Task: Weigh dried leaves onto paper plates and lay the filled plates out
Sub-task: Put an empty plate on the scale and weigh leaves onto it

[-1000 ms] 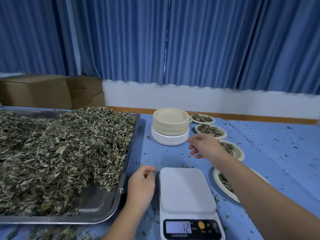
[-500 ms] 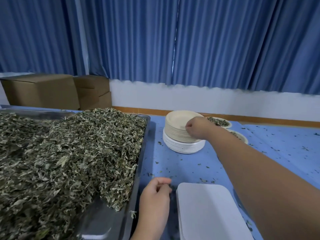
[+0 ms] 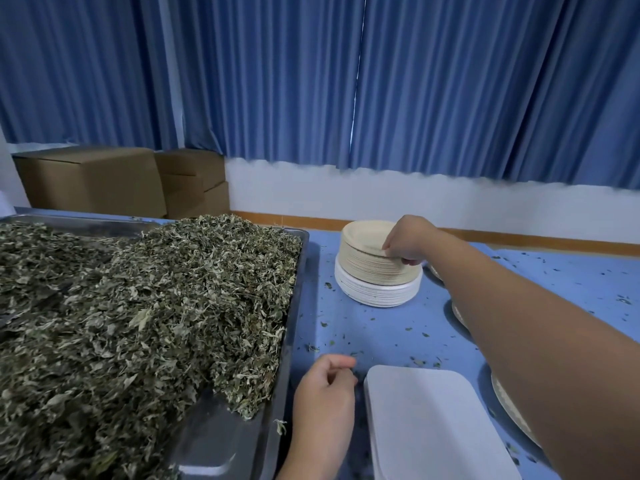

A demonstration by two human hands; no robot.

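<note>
Pinching the top plate [image 3: 363, 234] of the stack [image 3: 375, 271] with my right hand [image 3: 410, 239]; my left hand [image 3: 323, 393] lies loosely curled, empty.

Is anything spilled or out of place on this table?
Yes, mildly. Leaf crumbs are scattered over the blue table between the metal tray and the plate stack, and further to the right. One stray leaf sits at the tray's rim beside the left hand. Nothing looks damaged.
</note>
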